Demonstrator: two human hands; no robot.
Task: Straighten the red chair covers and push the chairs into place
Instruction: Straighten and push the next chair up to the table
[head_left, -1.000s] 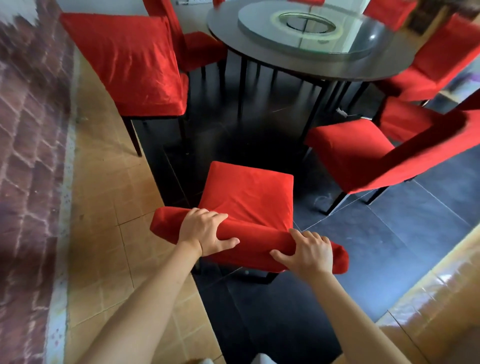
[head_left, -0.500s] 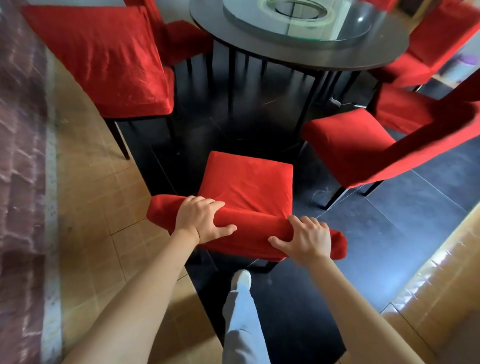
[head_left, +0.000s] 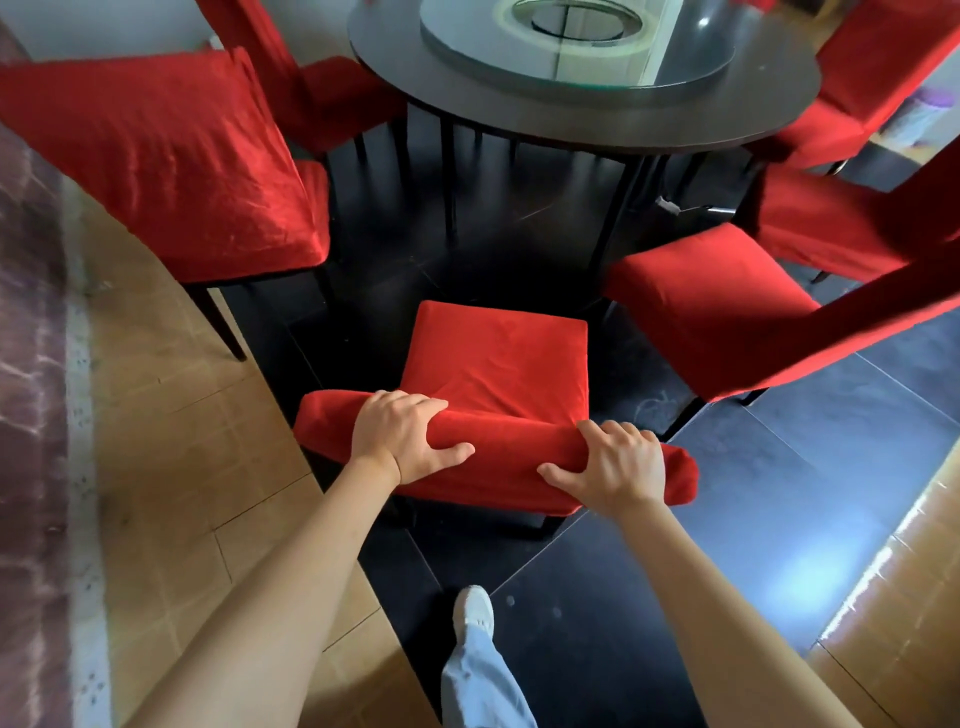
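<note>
Both hands (head_left: 511, 457) atop red chair (head_left: 498, 364)

Dark round table (head_left: 582, 111) on black floor tiles (head_left: 597, 623)

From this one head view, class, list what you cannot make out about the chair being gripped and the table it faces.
- Chair legs: head view, almost wholly hidden under its own seat and backrest.
- Backrest top under the left hand and right hand: the hands cover it, so the cover's smoothness there is unknown.
- Round table: far side cut off by the top edge.
- Table legs: lost in dark shadow.
</note>
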